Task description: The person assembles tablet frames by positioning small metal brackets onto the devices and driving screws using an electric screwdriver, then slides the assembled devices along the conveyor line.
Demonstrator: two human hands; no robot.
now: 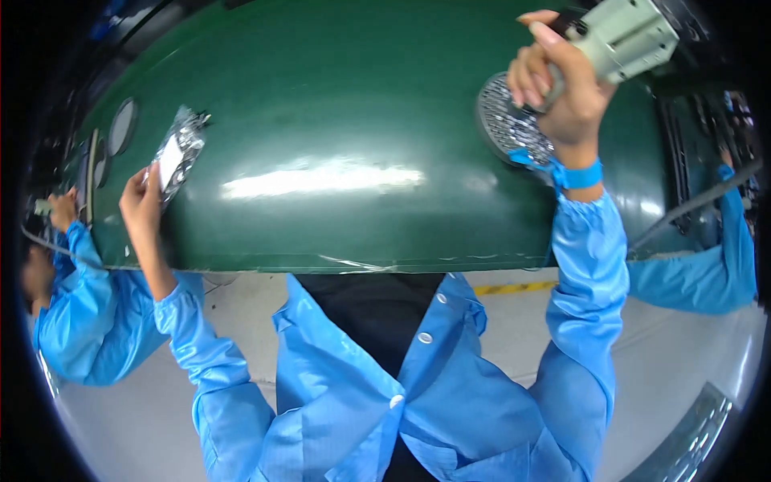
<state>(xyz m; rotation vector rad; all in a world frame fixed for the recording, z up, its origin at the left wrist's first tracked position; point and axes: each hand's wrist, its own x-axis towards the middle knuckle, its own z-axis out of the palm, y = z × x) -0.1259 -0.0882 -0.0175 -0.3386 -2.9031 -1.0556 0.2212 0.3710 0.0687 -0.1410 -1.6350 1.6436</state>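
Observation:
On the left, my left hand [143,199] is closed on a clear plastic bag [186,145] with a white patch and dark contents I cannot make out. Toward the upper right, my right hand [569,84] wraps round a pale grey-green handheld tool [630,38] with a blocky body; its exact kind does not show. A blue band [584,174] circles my right wrist. Below that hand sits a round dish [502,128] full of small shiny metal pieces, partly hidden by my fingers and the band's loose end.
A green-topped table [337,104] spans the view. Round grey objects [122,126] lie at its left edge. Co-workers in blue sleeves sit at the left [104,321] and at the right [691,281]. A grey cable [699,201] crosses near the right side.

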